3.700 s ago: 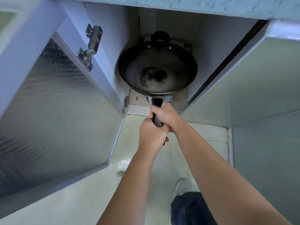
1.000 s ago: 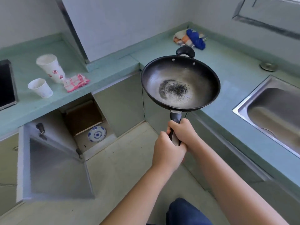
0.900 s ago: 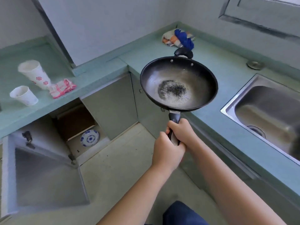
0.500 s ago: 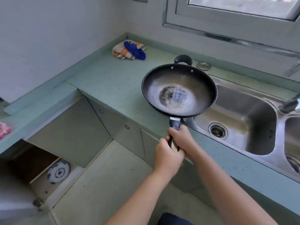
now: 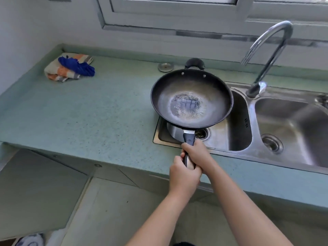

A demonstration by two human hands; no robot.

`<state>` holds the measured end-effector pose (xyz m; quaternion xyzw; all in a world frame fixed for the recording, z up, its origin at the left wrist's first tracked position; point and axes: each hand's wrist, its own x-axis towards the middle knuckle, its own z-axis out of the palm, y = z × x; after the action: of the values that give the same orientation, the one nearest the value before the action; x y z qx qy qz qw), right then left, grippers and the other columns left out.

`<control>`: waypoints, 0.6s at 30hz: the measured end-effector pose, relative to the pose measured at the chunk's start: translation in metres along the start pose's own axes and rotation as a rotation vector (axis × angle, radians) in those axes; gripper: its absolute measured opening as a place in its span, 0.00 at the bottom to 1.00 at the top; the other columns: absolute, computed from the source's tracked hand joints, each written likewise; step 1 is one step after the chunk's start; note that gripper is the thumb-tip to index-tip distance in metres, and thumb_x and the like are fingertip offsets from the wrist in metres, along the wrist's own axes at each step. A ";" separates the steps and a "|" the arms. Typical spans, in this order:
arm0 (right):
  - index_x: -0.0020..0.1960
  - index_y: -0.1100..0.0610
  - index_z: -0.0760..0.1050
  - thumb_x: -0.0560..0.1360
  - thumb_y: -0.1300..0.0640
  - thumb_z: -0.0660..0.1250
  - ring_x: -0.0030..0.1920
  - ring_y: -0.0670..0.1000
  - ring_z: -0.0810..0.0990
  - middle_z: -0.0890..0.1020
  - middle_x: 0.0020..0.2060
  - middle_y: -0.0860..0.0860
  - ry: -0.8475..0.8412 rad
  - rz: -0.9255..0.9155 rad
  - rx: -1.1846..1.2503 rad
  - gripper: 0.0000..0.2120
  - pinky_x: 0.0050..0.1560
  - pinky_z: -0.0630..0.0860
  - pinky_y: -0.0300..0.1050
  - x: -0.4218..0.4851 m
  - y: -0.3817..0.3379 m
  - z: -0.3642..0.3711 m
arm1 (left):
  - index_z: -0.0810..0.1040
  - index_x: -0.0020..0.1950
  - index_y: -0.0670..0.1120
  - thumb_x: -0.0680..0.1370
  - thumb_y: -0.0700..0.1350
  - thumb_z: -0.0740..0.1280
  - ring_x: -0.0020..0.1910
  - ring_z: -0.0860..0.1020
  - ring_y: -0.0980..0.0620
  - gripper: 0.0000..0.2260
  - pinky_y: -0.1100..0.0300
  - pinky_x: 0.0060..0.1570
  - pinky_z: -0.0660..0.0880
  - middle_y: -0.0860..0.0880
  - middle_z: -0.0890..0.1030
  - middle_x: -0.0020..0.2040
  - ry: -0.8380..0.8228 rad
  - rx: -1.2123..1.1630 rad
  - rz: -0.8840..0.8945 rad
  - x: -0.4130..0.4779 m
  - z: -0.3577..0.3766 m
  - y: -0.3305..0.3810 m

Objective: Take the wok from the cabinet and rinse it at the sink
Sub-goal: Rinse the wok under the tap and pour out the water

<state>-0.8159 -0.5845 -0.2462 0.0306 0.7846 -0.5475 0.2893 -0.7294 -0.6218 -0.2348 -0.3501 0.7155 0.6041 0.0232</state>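
The black wok (image 5: 191,98), with a worn patch in its bottom and a small loop handle at its far rim, hangs level over the left end of the steel double sink (image 5: 236,139). Both hands hold its long black handle. My right hand (image 5: 195,153) grips it nearer the pan, and my left hand (image 5: 183,176) grips the end just behind. The curved tap (image 5: 262,55) stands to the right of the wok, its spout above the sink divider. No water is running.
A green countertop (image 5: 88,114) stretches left of the sink. A folded striped cloth with a blue rag (image 5: 71,68) lies at its back left. A round metal cap (image 5: 166,66) sits behind the wok. A blue-and-white plate (image 5: 30,241) shows at the bottom left.
I lifted the wok out of the low cabinet with both hands, turned right and carried it over the counter. It now hangs above the sink's left basin.
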 end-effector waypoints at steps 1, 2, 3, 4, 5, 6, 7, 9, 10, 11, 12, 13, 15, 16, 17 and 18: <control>0.33 0.62 0.69 0.69 0.65 0.60 0.26 0.51 0.73 0.77 0.25 0.55 0.009 0.008 0.008 0.06 0.34 0.72 0.44 0.001 0.002 -0.004 | 0.73 0.50 0.43 0.69 0.44 0.69 0.33 0.80 0.45 0.12 0.49 0.34 0.79 0.45 0.80 0.40 -0.010 -0.002 -0.003 0.001 0.005 0.000; 0.31 0.61 0.69 0.69 0.65 0.60 0.26 0.51 0.73 0.77 0.25 0.55 0.016 0.012 0.019 0.08 0.34 0.72 0.44 0.002 0.004 -0.008 | 0.73 0.50 0.42 0.69 0.43 0.69 0.33 0.80 0.45 0.13 0.48 0.34 0.79 0.45 0.80 0.40 -0.020 -0.003 -0.005 0.001 0.010 -0.001; 0.29 0.60 0.69 0.69 0.66 0.59 0.26 0.51 0.73 0.76 0.25 0.55 0.022 0.014 0.037 0.10 0.33 0.72 0.43 0.002 0.007 -0.012 | 0.73 0.50 0.42 0.69 0.43 0.69 0.33 0.80 0.45 0.13 0.48 0.35 0.80 0.45 0.80 0.40 -0.028 -0.001 -0.006 0.002 0.014 -0.002; 0.29 0.60 0.68 0.69 0.67 0.59 0.25 0.51 0.73 0.76 0.25 0.55 0.027 0.015 0.058 0.11 0.31 0.72 0.41 0.002 0.009 -0.016 | 0.73 0.51 0.42 0.69 0.43 0.69 0.34 0.80 0.44 0.13 0.47 0.35 0.80 0.44 0.81 0.41 -0.035 0.005 -0.007 0.002 0.019 -0.003; 0.29 0.60 0.67 0.70 0.68 0.58 0.24 0.50 0.73 0.75 0.24 0.55 0.033 0.017 0.080 0.12 0.30 0.72 0.40 0.001 0.012 -0.019 | 0.73 0.51 0.42 0.68 0.44 0.69 0.36 0.81 0.43 0.14 0.46 0.37 0.81 0.44 0.81 0.42 -0.040 0.011 -0.005 0.001 0.023 -0.004; 0.29 0.59 0.67 0.70 0.68 0.58 0.24 0.51 0.73 0.74 0.24 0.55 0.040 0.016 0.098 0.12 0.30 0.72 0.41 0.001 0.016 -0.022 | 0.73 0.52 0.43 0.68 0.45 0.69 0.38 0.81 0.42 0.15 0.45 0.39 0.81 0.44 0.81 0.43 -0.042 0.020 0.001 0.001 0.027 -0.005; 0.30 0.59 0.66 0.70 0.68 0.58 0.25 0.51 0.73 0.74 0.24 0.54 0.050 0.015 0.112 0.12 0.31 0.72 0.42 0.002 0.019 -0.025 | 0.73 0.53 0.43 0.67 0.45 0.69 0.40 0.82 0.42 0.17 0.45 0.40 0.81 0.44 0.80 0.44 -0.045 0.029 0.007 0.001 0.031 -0.006; 0.31 0.59 0.66 0.70 0.68 0.59 0.26 0.51 0.74 0.74 0.24 0.53 0.067 0.019 0.115 0.11 0.32 0.72 0.43 0.004 0.025 -0.030 | 0.73 0.55 0.43 0.67 0.46 0.70 0.41 0.81 0.43 0.18 0.44 0.41 0.81 0.45 0.80 0.44 -0.051 0.040 0.016 0.001 0.039 -0.008; 0.31 0.59 0.66 0.71 0.67 0.59 0.26 0.51 0.74 0.74 0.24 0.53 0.074 0.025 0.111 0.11 0.31 0.72 0.42 0.004 0.028 -0.033 | 0.73 0.54 0.43 0.67 0.46 0.70 0.41 0.81 0.43 0.18 0.44 0.41 0.81 0.44 0.80 0.44 -0.051 0.044 0.021 0.001 0.042 -0.009; 0.32 0.59 0.66 0.71 0.67 0.59 0.26 0.50 0.74 0.74 0.24 0.53 0.076 0.029 0.113 0.10 0.30 0.72 0.41 0.005 0.031 -0.036 | 0.73 0.53 0.43 0.67 0.46 0.70 0.41 0.81 0.43 0.18 0.45 0.41 0.81 0.44 0.80 0.44 -0.049 0.050 0.023 0.001 0.045 -0.011; 0.32 0.59 0.67 0.71 0.67 0.59 0.25 0.49 0.74 0.74 0.24 0.53 0.074 0.032 0.121 0.10 0.28 0.72 0.39 0.005 0.034 -0.038 | 0.73 0.52 0.43 0.67 0.46 0.70 0.41 0.81 0.43 0.16 0.46 0.41 0.80 0.44 0.80 0.44 -0.046 0.058 0.027 0.001 0.049 -0.012; 0.33 0.60 0.66 0.71 0.68 0.59 0.24 0.48 0.74 0.74 0.24 0.53 0.073 0.033 0.127 0.10 0.27 0.72 0.38 0.004 0.036 -0.040 | 0.73 0.52 0.43 0.68 0.45 0.70 0.42 0.80 0.43 0.15 0.49 0.41 0.80 0.44 0.80 0.44 -0.043 0.068 0.031 0.001 0.051 -0.014; 0.32 0.60 0.66 0.72 0.68 0.59 0.22 0.45 0.73 0.73 0.24 0.53 0.078 0.041 0.121 0.10 0.24 0.71 0.35 0.004 0.041 -0.044 | 0.73 0.51 0.43 0.69 0.44 0.70 0.43 0.79 0.45 0.13 0.55 0.39 0.75 0.44 0.80 0.46 -0.035 0.082 0.042 0.001 0.057 -0.016; 0.32 0.60 0.67 0.72 0.68 0.59 0.20 0.44 0.73 0.74 0.24 0.53 0.080 0.046 0.114 0.10 0.23 0.71 0.34 0.003 0.044 -0.046 | 0.72 0.51 0.43 0.70 0.44 0.70 0.43 0.78 0.46 0.13 0.58 0.38 0.73 0.44 0.80 0.46 -0.031 0.082 0.045 0.000 0.059 -0.018; 0.33 0.61 0.67 0.72 0.68 0.59 0.19 0.43 0.73 0.74 0.24 0.53 0.081 0.050 0.111 0.09 0.23 0.71 0.34 0.003 0.046 -0.047 | 0.72 0.51 0.43 0.70 0.43 0.70 0.42 0.77 0.47 0.12 0.59 0.38 0.70 0.45 0.79 0.45 -0.031 0.084 0.044 -0.001 0.061 -0.019; 0.34 0.61 0.67 0.72 0.68 0.59 0.19 0.42 0.72 0.74 0.24 0.54 0.079 0.056 0.109 0.08 0.22 0.70 0.33 0.003 0.048 -0.048 | 0.72 0.52 0.42 0.71 0.43 0.69 0.41 0.75 0.48 0.13 0.61 0.38 0.69 0.46 0.78 0.44 -0.031 0.088 0.042 -0.002 0.063 -0.020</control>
<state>-0.8207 -0.5239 -0.2771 0.0897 0.7635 -0.5794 0.2710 -0.7418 -0.5653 -0.2677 -0.3240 0.7483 0.5777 0.0370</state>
